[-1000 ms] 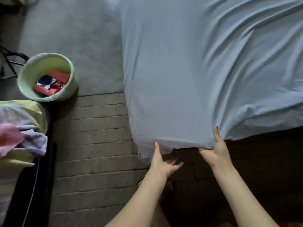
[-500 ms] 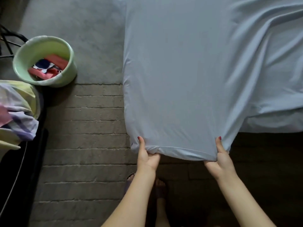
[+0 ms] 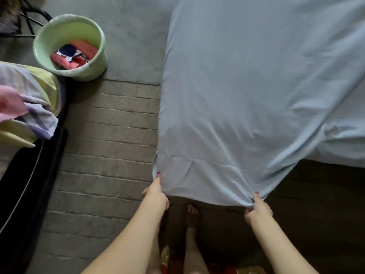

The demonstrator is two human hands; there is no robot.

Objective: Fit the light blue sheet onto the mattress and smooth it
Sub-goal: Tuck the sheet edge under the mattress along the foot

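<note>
I hold the near hem of the light blue sheet (image 3: 246, 91) in both hands. My left hand (image 3: 156, 194) pinches the hem at the left corner, thumb on top and fingers curled underneath. My right hand (image 3: 258, 209) pinches a gathered fold of the hem further right, with creases fanning from that point.

Change since a second ago: my hands have moved apart along the hem and drawn it toward me. The panel between them, creased a moment ago, now lies nearly flat, and a stitched seam line has come into view just above the hem. Judgement: the cloth is under tension at this end, so the corner is probably ready to be pulled down and tucked. Wrinkles remain on the right side, where slack fabric drapes over the edge.

Limits of view: the mattress is entirely covered, so I cannot tell where its corner lies under the sheet. My curled fingers are hidden beneath the hem. The far end and right part of the sheet are cut off by the frame. The floor below the right edge is too dark to read. A green bucket (image 3: 92, 62) stands well apart on the left.
</note>
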